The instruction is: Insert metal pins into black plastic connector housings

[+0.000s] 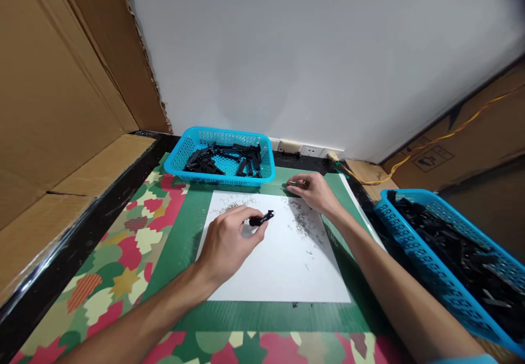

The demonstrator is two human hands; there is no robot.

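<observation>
My left hand is closed around a small black plastic part, held above a white sheet of paper. My right hand has its thumb and fingertips pinched together just past the sheet's far edge. What it holds, if anything, is too small to make out. Below it, on the right side of the paper, lies a scatter of tiny metal pieces. A second pile of tiny metal pieces is partly hidden behind my left hand.
A blue basket with several black parts stands at the back. Another blue basket, heaped with black parts, is at the right. Cardboard rises on the left, and a yellow cable runs along the right near the wall.
</observation>
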